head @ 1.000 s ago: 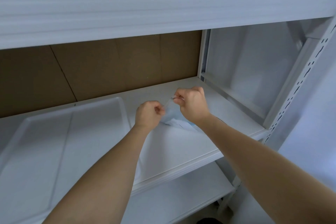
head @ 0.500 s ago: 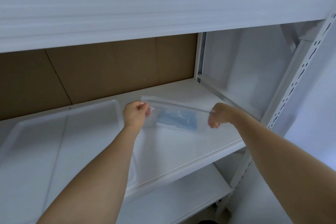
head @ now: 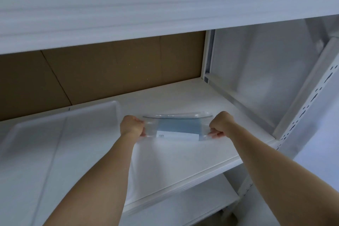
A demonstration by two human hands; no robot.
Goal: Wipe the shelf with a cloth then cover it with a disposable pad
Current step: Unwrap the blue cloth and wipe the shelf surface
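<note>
A clear zip bag (head: 176, 128) with a folded blue pad and a white label inside hangs stretched flat above the white shelf (head: 183, 156). My left hand (head: 132, 125) grips the bag's left edge. My right hand (head: 220, 124) grips its right edge. The bag's zip line runs along its top. Both hands are above the middle-right part of the shelf.
A white tray (head: 55, 134) lies on the left part of the shelf. Brown cardboard (head: 110, 68) forms the back wall. An upper shelf edge (head: 146, 5) overhangs. A perforated white upright (head: 311, 97) stands at right, with a lower shelf (head: 183, 205) below.
My hands have moved apart, from close together at the bag's top to its two side edges. The bag is now stretched wide and flat between them.
</note>
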